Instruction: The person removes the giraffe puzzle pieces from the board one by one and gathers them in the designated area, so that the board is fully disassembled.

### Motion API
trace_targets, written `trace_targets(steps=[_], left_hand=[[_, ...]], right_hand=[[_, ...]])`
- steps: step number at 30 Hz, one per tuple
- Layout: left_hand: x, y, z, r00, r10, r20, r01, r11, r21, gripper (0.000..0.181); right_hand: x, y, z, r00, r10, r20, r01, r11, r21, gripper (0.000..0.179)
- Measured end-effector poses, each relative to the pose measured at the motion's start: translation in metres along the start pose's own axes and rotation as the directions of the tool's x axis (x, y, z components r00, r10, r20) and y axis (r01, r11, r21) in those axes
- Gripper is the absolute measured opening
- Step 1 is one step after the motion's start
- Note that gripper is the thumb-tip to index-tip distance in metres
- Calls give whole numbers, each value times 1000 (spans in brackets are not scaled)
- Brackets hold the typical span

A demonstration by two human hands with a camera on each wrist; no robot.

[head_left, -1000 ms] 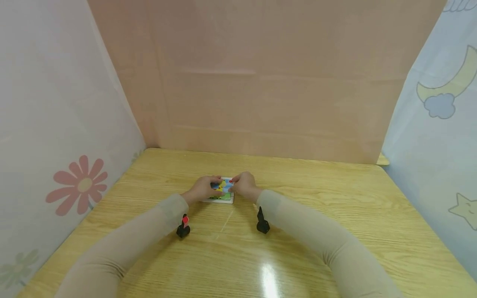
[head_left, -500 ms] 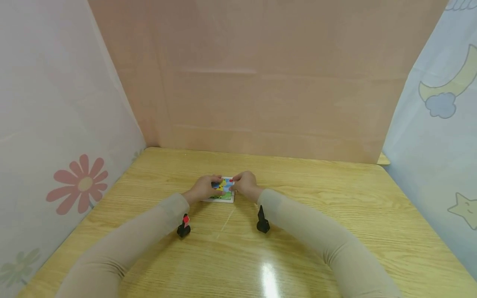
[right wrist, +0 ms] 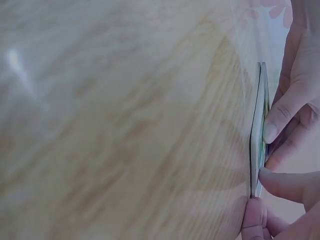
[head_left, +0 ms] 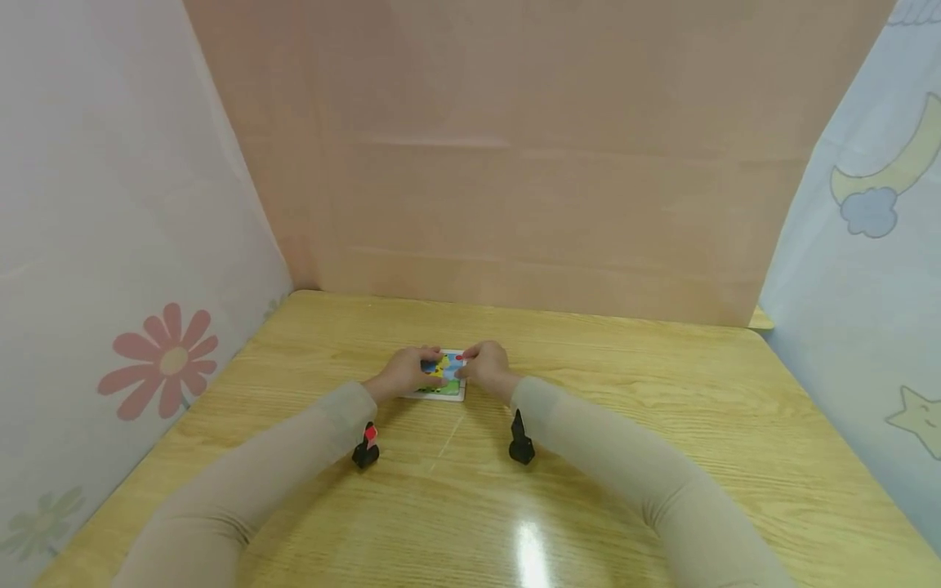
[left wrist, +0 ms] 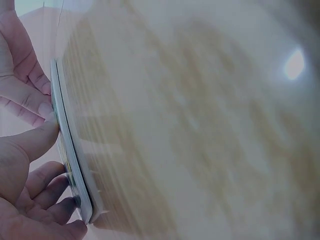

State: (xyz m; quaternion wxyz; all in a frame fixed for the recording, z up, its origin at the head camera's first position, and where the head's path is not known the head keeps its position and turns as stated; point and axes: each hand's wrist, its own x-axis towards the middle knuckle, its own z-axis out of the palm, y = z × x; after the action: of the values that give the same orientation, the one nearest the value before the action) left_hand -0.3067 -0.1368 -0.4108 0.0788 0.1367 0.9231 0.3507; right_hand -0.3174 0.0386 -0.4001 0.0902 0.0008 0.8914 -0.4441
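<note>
A small, flat picture board (head_left: 445, 397) with a white rim lies on the table; its print is blue, yellow and green with a red spot. My left hand (head_left: 403, 371) covers its left part, thumb and fingers spread over the face with picture showing between them. At the right edge, my right hand (head_left: 487, 365) pinches the board with bent fingers. In the left wrist view the board (left wrist: 75, 155) appears edge-on, the left thumb on its face. From the right wrist, the right thumb presses the board's face (right wrist: 261, 150) while a finger touches its edge. Its left part is hidden.
A glossy wood-grain table (head_left: 625, 457) stretches around the board. Behind it hangs a plain tan sheet (head_left: 529, 163). Pale printed curtains stand left (head_left: 88, 204) and right (head_left: 875, 310). Black mounts hang at the left sleeve (head_left: 366, 451) and right sleeve (head_left: 521, 445).
Both hands keep their places on the board. In the head view the whole scene has shifted slightly to the right.
</note>
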Motion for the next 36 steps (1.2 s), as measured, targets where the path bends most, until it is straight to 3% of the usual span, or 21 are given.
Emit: trace_targets(steps=[7, 18, 25, 36], left_hand=[[1, 1, 1, 1000, -8, 9, 8, 1000, -14, 59], [2, -2, 0, 1000, -2, 23, 3, 1000, -22, 58], [1, 0, -1, 1000, -13, 24, 14, 1000, -27, 58], [0, 2, 0, 1000, -13, 21, 13, 1000, -27, 57]], right_hand=[[-1, -3, 1, 1000, 14, -15, -14, 1000, -1, 37], [0, -1, 4, 999, -34, -19, 34, 999, 5, 33], [3, -1, 3, 1000, -2, -31, 3, 1000, 16, 34], [9, 5, 0, 1000, 25, 13, -26, 997, 70, 33]])
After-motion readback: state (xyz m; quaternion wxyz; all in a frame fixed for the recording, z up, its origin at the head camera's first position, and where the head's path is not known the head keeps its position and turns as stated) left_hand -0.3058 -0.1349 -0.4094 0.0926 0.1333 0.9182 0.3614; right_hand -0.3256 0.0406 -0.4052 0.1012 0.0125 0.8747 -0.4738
